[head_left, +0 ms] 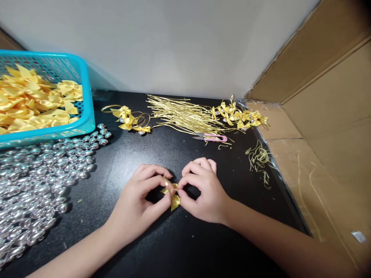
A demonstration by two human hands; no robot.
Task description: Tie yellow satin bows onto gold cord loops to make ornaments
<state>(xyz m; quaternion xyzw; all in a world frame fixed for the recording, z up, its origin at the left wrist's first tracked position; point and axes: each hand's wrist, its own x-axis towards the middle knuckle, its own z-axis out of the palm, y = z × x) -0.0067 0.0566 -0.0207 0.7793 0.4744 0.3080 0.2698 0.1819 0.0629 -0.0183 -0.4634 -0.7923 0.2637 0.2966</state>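
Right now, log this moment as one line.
left hand: holding yellow bow; right hand: at bow, grip unclear; pink snips: unheld; blue basket: yellow bows; silver beads: left side

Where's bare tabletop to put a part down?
Mostly bare, barring specks: the black table between the forearms; the patch between silver beads and left hand; the patch between right hand and thread tangle. Crowded: left, with blue basket and beads; back, with gold strands and bows.

My one view looks from my head, forward and down across the flat black worktop [174,247], near enough that my bare fingers [155,180] sit mid-frame and my bare forearms [89,243] enter from below. It reaches the pale-grey wall [174,42] beyond and crops the turquoise perforated plastic basket [88,96] at left.
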